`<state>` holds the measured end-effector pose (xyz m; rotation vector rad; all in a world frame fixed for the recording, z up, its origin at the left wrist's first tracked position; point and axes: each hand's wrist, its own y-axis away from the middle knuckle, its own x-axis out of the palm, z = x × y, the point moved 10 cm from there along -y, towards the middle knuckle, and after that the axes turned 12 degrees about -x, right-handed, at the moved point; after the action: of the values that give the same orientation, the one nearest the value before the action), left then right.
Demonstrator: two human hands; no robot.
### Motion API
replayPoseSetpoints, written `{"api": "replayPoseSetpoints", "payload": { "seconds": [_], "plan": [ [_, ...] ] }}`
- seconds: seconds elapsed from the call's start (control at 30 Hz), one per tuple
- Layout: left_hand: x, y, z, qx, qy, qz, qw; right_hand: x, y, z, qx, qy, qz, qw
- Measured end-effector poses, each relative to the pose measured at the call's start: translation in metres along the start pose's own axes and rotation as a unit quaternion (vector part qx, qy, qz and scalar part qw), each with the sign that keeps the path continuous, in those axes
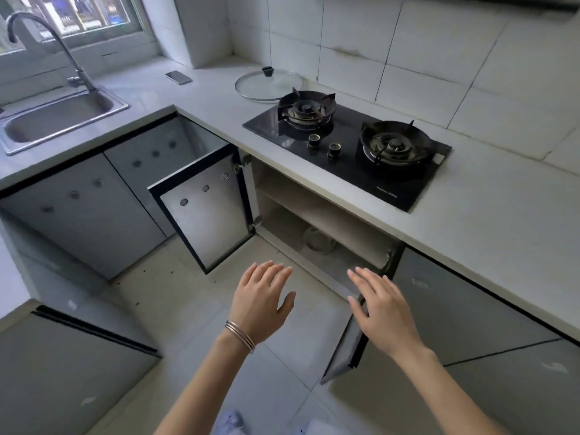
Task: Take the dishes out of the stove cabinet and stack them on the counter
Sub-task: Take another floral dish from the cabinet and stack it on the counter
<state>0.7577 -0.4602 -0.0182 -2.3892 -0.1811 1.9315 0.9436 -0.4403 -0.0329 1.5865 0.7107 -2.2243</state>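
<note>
Stove cabinet open; dishes inside; hob label unreadable.

Stove cabinet under the hob, both doors swung open. Pale dishes sit on its lower shelf. Left hand and right hand hover before it, fingers spread, empty. Glass lid on tabletop.

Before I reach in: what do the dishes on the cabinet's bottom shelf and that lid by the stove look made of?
The dishes look like pale glazed ceramic or glass, smooth with a faint sheen; the shadow leaves it open. The lid looks like clear glass: counter shows through it, within a thin metal-looking rim and under a dark, likely plastic knob.
</note>
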Motion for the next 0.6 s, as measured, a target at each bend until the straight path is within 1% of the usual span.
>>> {"api": "replayPoseSetpoints", "payload": {
  "seconds": [0.17,0.27,0.43,0.6],
  "plan": [
    [0.005,-0.030,0.032,0.049,0.012,0.005,0.999,0.014,-0.034,0.022,0.036,0.013,-0.012,0.999],
    [-0.002,-0.053,0.067,0.071,0.019,0.001,0.997,0.023,-0.069,0.045,0.047,0.022,-0.017,0.999],
    [-0.029,-0.096,0.135,0.089,0.027,-0.008,0.996,0.025,-0.131,0.089,0.068,0.027,-0.050,0.996],
    [-0.043,-0.132,0.182,0.123,0.028,-0.007,0.992,0.029,-0.170,0.113,0.101,0.038,-0.079,0.991]
  ]
}}
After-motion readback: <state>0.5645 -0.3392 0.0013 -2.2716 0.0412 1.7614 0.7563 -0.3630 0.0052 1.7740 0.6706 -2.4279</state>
